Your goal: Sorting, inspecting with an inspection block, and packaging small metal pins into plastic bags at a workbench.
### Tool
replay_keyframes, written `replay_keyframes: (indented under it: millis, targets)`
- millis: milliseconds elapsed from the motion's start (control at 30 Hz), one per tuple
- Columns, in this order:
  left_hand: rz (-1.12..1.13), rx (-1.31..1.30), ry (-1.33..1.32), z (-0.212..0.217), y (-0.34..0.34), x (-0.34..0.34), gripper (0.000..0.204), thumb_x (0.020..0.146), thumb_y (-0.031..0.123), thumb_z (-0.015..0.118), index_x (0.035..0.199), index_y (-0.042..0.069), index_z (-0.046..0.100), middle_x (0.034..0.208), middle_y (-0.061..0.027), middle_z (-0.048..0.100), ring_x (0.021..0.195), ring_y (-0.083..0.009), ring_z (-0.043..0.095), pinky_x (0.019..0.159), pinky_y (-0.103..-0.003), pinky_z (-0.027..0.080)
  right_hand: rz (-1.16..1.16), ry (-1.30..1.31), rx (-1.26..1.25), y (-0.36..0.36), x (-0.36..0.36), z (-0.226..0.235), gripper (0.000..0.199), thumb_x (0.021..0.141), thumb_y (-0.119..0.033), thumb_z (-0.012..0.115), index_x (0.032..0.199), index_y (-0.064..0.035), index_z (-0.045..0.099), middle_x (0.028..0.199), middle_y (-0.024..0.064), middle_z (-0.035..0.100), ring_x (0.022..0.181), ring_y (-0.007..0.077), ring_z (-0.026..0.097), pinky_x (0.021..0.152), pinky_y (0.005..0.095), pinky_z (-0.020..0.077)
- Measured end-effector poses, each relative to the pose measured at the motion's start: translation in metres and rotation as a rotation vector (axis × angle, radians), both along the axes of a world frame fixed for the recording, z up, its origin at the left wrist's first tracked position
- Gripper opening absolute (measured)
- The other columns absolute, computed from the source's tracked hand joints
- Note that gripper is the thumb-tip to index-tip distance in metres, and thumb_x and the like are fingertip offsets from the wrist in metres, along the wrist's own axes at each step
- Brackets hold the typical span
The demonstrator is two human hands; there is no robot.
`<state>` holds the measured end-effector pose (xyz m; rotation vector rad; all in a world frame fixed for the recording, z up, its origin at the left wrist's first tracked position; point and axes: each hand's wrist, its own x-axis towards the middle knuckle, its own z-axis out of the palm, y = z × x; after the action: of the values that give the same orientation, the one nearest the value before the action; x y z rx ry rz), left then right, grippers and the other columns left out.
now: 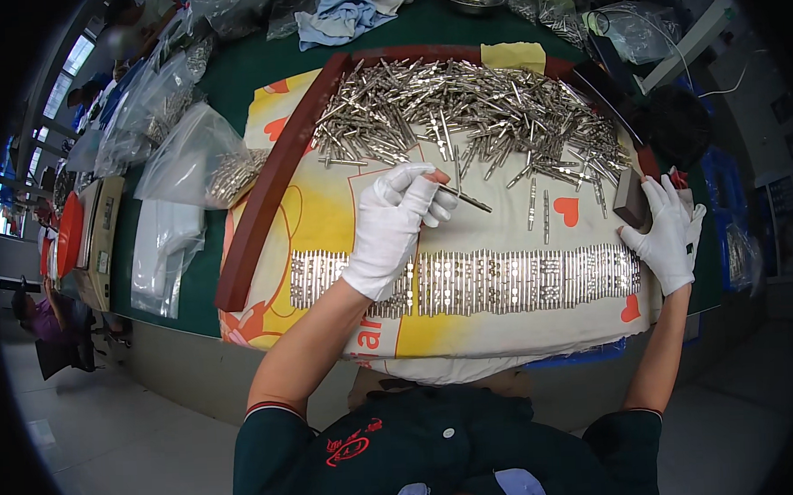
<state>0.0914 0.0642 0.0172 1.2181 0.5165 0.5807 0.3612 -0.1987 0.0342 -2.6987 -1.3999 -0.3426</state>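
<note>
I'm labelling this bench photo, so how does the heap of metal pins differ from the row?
The heap of metal pins is jumbled, pointing every way; the row of metal pins lies neatly side by side. The heap piles up in layers; the row lies flat. Both look slim, shiny and silvery.

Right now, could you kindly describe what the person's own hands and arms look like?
The left hand and right hand wear plain white gloves; among the left fingers, one tip shows bare. The forearms are uncovered below short dark green sleeves, whose hems have thin red and white trim.
</note>
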Motion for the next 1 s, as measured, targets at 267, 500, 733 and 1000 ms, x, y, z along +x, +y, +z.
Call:
replay_keyframes:
  millis: [267,500,733,1000]
  targets:
    - [-0.025,-0.018,0.008,0.003,-0.002,0.0,0.022,0.097,0.021,0.056,0.099,0.001,0.064,0.078,-0.0055,0.066,0.065,-0.0078,0.059,0.06,-0.02,0.045,-0.034,0.063,-0.023,0.0,0.012,0.004,0.073,0.06,-0.023,0.074,0.126,0.0016,0.053,0.13,0.0162,0.054,0.133,0.0355,0.036,0.108,0.0452,0.0293]
    - [0.002,-0.005,0.031,0.006,-0.003,-0.002,0.021,0.096,0.02,0.057,0.096,0.0,0.064,0.073,-0.0041,0.064,0.062,-0.0067,0.056,0.058,-0.019,0.043,0.026,0.129,0.34,0.018,-0.017,0.022,0.069,0.061,-0.011,0.073,0.126,-0.0006,0.051,0.119,0.0145,0.053,0.11,0.0292,0.056,0.098,0.0368,0.0431]
    - [0.032,0.061,0.12,0.002,-0.006,-0.001,0.019,0.094,0.02,0.061,0.094,0.001,0.065,0.068,-0.0006,0.06,0.058,-0.0046,0.051,0.055,-0.02,0.041,0.566,0.505,0.439,0.093,-0.139,0.03,0.078,0.056,-0.019,0.081,0.127,-0.0052,0.052,0.113,0.0146,0.048,0.099,0.0305,0.052,0.085,0.038,0.0446]
    - [0.058,0.092,0.1,0.001,-0.009,-0.004,0.019,0.094,0.023,0.062,0.093,0.004,0.066,0.066,0.0022,0.058,0.058,-0.0033,0.048,0.054,-0.02,0.037,0.461,0.451,0.518,0.111,-0.129,0.024,0.07,0.059,-0.026,0.081,0.12,-0.0008,0.059,0.107,0.0143,0.049,0.098,0.0281,0.052,0.083,0.0381,0.0457]
